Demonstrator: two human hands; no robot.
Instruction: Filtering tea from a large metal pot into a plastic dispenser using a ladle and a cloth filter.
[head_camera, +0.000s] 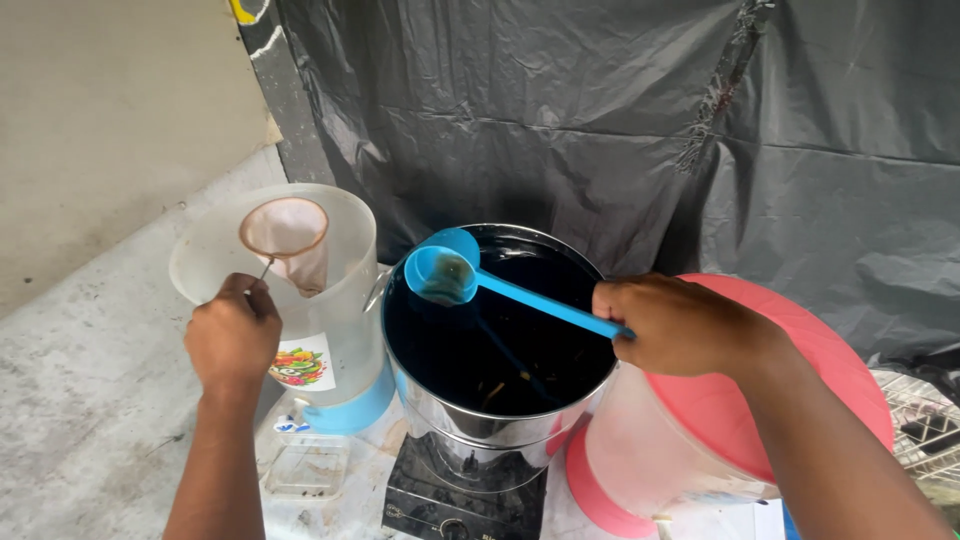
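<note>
So the right hand (672, 325) was clamped on the handle of a blue ladle (445, 275), with the scoop held over the rim of a steel pot (480, 425) full of dark liquid, and a bit of brownish liquid sat in the scoop. The left hand (232, 335) was pinched shut on the wire handle of a small cloth strainer (287, 232), which sat over the mouth of a clear plastic jug (345, 345) just left of the pot. The pot stood on a black cooker (425, 500). A pink-lidded container (700, 440) sat to the right, touching the pot, with black plastic sheeting (600, 120) behind it all.
</note>
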